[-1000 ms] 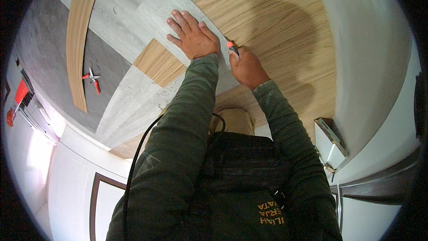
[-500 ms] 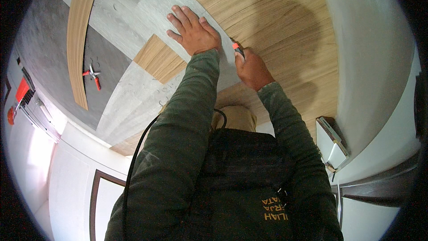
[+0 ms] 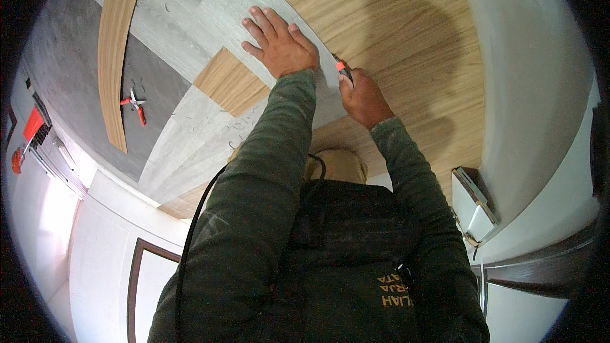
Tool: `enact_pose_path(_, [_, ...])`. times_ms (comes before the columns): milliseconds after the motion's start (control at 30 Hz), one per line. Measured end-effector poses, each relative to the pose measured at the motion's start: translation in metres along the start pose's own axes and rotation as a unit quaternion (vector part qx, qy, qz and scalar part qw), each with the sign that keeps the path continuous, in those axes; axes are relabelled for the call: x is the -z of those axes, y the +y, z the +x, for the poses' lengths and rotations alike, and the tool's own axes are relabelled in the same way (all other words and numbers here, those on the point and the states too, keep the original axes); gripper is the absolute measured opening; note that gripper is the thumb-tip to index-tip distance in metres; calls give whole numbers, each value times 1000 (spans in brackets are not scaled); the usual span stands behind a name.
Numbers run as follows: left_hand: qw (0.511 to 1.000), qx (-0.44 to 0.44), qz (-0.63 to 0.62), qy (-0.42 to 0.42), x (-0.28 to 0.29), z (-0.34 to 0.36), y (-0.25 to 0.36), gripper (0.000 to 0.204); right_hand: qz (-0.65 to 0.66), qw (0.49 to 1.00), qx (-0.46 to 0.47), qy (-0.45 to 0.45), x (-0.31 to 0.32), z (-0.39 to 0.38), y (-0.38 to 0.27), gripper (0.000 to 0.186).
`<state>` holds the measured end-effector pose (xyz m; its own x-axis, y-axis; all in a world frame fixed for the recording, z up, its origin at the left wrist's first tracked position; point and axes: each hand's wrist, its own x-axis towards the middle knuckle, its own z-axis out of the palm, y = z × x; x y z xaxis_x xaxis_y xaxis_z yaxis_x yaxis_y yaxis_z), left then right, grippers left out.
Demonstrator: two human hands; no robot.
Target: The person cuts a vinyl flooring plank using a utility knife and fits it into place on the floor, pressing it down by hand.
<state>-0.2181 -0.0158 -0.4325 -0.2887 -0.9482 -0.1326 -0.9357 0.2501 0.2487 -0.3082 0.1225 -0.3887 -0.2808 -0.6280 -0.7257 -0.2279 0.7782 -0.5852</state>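
My left hand (image 3: pixel 279 47) lies flat with fingers spread on a light grey wood-look flooring plank (image 3: pixel 219 0). In my right hand (image 3: pixel 367 100) is a utility knife (image 3: pixel 344 70) with an orange and black body. Its tip is at the seam where the grey plank meets the tan wood-look flooring (image 3: pixel 394 0); how deep the blade sits is hidden. To the left of my left wrist, a short tan wood-look piece (image 3: pixel 230 82) sits among the grey planks.
A long tan strip (image 3: pixel 114 57) lies on the dark grey surface (image 3: pixel 155 82) at left, beside red-handled cutters (image 3: pixel 135 105). Thin curled shavings (image 3: pixel 236 128) are scattered on the planks. A white wall (image 3: pixel 534 89) curves along the right. A black cable (image 3: pixel 194 216) hangs by my left arm.
The whole view has shifted slightly to the right. Both hands and the knife keep nearly the same places on the planks.
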Motion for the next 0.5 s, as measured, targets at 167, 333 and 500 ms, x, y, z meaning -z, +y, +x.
enact_pose_path(167, [1000,3,4,-7,3,-3,2,60,-4,1000,15,10,-4,-1,9,37])
enact_pose_path(333, [1000,4,7,-8,0,0,0,61,-2,1000,3,4,-4,1,8,37])
enact_pose_path(500, [1000,2,6,-8,0,0,0,61,17,1000,12,7,-2,-1,6,35])
